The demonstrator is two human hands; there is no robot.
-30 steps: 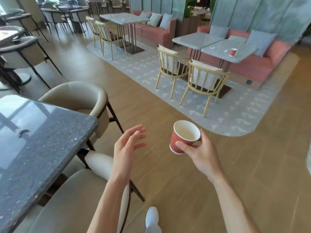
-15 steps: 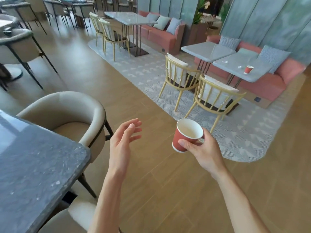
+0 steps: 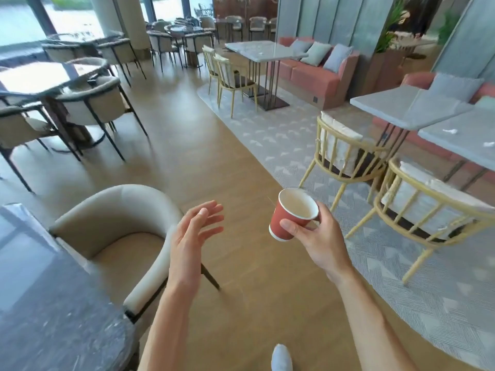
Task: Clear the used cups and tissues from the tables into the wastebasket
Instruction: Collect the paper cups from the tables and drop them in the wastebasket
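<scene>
Fingers (image 3: 300, 228) of my right hand (image 3: 320, 241) are curled around a red paper cup (image 3: 290, 214), thumb across its near side, the others wrapped behind the rim. I hold the cup in the air above the wooden floor (image 3: 192, 156), tilted so its pale inside faces me; I see nothing in it. My left hand (image 3: 191, 236) floats beside it, well apart from the cup, palm turned inward, fingers straight and slightly spread, holding nothing.

At the lower left I see the corner of a dark stone desk (image 3: 53, 317), with a cream tub chair (image 3: 117, 231) tucked against its edge. At the far right edge of the view, a pale grey desk (image 3: 460, 140) carries two small white scraps, a tissue (image 3: 450, 131) nearer its left edge and another tissue (image 3: 488, 144) cut by the frame; they are too small for me to be sure of more. Two yellow spindle-back chairs (image 3: 348, 153) stand on the patterned rug (image 3: 281, 140) along that desk's near side. A pink sofa (image 3: 316, 73) with grey cushions sits behind a further pale desk (image 3: 265, 50). A white shoe tip (image 3: 281, 357) shows at the bottom edge.
</scene>
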